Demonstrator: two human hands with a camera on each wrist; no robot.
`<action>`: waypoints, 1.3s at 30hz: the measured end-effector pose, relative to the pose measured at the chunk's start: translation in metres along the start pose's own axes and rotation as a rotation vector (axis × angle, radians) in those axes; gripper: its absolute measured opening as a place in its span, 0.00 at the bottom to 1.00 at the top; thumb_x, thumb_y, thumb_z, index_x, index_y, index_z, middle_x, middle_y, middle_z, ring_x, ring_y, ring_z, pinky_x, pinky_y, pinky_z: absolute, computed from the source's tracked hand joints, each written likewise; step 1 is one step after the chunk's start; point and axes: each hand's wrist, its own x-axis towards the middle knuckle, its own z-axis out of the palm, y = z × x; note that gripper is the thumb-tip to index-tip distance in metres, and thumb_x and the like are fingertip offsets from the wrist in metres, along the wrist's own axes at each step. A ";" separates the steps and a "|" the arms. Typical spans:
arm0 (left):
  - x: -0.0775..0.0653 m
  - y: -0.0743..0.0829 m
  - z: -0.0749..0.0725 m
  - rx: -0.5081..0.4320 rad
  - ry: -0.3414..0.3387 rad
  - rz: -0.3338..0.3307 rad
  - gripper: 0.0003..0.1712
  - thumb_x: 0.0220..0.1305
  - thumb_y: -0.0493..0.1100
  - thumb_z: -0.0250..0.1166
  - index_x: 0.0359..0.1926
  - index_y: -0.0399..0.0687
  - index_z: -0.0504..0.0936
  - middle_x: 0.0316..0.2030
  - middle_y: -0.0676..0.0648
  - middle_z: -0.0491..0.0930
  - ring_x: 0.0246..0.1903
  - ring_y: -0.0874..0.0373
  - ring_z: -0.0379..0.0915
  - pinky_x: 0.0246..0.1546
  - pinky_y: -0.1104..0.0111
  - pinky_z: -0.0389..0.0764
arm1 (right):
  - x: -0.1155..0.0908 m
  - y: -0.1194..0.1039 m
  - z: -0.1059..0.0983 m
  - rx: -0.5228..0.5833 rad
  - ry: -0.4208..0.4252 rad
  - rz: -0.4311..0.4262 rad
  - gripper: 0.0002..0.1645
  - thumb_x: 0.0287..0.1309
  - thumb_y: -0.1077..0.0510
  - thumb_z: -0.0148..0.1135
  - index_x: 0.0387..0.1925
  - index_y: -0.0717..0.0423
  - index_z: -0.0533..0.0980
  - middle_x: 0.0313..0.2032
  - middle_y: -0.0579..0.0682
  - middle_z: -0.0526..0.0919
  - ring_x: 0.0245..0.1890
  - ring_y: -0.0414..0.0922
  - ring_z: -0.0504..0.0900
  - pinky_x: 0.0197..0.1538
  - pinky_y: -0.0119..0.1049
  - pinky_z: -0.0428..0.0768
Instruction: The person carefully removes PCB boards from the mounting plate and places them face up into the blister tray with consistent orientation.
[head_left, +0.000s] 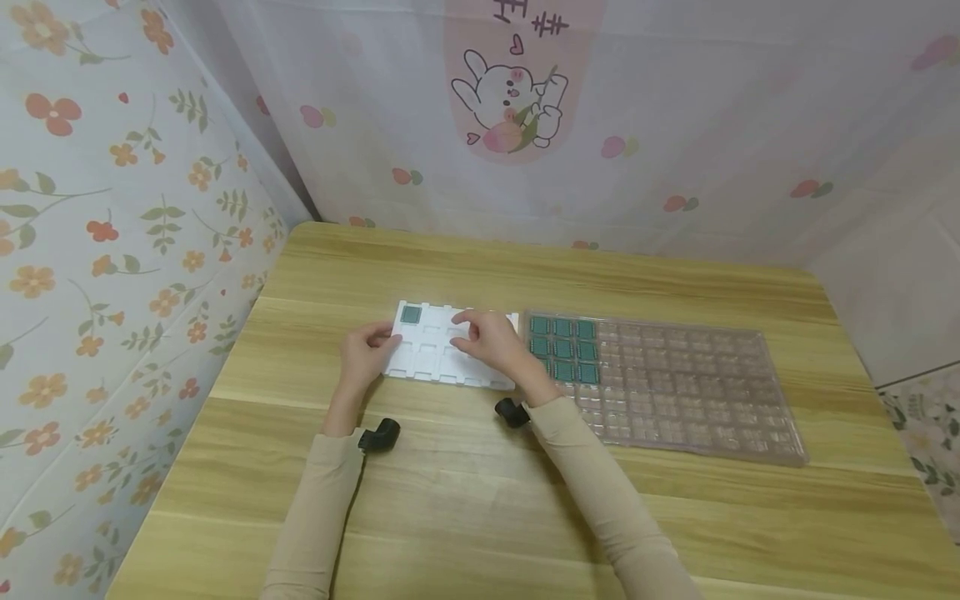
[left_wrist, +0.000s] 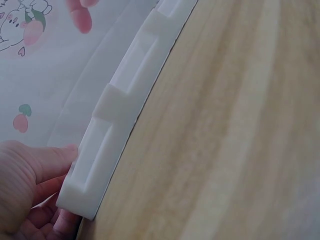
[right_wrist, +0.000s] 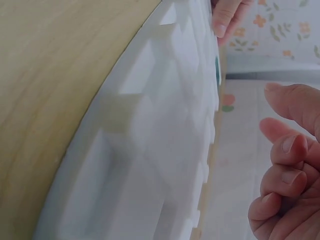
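A white compartment tray lies on the table, with a green square chip in its far-left pocket. At the tray's left end, my left hand grips the edge; the left wrist view shows the thumb against the tray's side and the other fingers low at its corner. My right hand is over the right part of the tray. Its thumb and index finger are apart with nothing seen between them, and its other fingers are loosely curled in the right wrist view.
To the right, a clear plastic tray with many pockets lies close beside the white one. Several green chips fill pockets at its left end. Black wrist devices sit on both wrists. Patterned curtains hang behind and left of the wooden table.
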 end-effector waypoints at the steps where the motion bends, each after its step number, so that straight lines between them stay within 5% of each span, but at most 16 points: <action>1: 0.000 0.001 0.000 0.000 0.001 0.000 0.15 0.56 0.34 0.66 0.45 0.31 0.82 0.36 0.35 0.82 0.32 0.47 0.76 0.30 0.73 0.70 | 0.001 0.000 0.000 0.000 -0.004 0.001 0.18 0.53 0.60 0.66 0.45 0.64 0.78 0.15 0.45 0.67 0.16 0.38 0.62 0.23 0.28 0.62; 9: 0.001 0.002 -0.002 0.005 -0.007 -0.001 0.15 0.57 0.35 0.65 0.46 0.31 0.81 0.37 0.35 0.82 0.34 0.46 0.76 0.33 0.68 0.72 | 0.014 -0.005 0.004 -0.003 -0.036 0.017 0.18 0.55 0.59 0.65 0.47 0.63 0.78 0.16 0.46 0.68 0.17 0.38 0.63 0.24 0.28 0.62; 39: 0.001 -0.003 -0.001 -0.029 -0.002 0.020 0.15 0.56 0.34 0.66 0.45 0.30 0.81 0.36 0.34 0.82 0.32 0.46 0.77 0.27 0.76 0.71 | 0.057 -0.020 0.022 -0.112 -0.056 0.018 0.18 0.56 0.61 0.63 0.48 0.63 0.78 0.25 0.52 0.79 0.23 0.42 0.71 0.25 0.27 0.66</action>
